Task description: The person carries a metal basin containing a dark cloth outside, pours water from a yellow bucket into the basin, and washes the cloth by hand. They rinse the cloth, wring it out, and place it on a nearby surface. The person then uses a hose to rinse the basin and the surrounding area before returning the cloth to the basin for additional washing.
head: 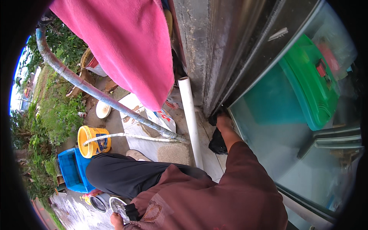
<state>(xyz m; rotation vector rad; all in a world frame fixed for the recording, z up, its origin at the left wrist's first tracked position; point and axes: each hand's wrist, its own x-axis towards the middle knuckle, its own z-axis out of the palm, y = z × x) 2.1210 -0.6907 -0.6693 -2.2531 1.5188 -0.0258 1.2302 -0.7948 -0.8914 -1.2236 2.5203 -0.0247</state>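
My right hand (pixel 223 119) reaches to the lower corner of the dark metal door or window frame (pixel 244 57), against black plastic. Its fingers are hidden, so its grip cannot be told. A black plastic bag (pixel 218 142) lies on the tiles just below that wrist. At the lower left edge, my left hand (pixel 116 220) is partly seen with its fingers curled, beside a round pale-rimmed container (pixel 118 206) and a black band (pixel 132 212) at the sleeve. Whether it holds anything cannot be told. A white pipe (pixel 189 120) stands left of my right hand.
A pink towel (pixel 129 51) hangs at the top. A bent, mottled pipe (pixel 86 86) crosses the left side. Near my leg are a yellow bucket (pixel 92 141), a blue crate (pixel 72 169) and a grey bucket (pixel 99 202). Glass at right shows a green lid (pixel 313 83) behind it.
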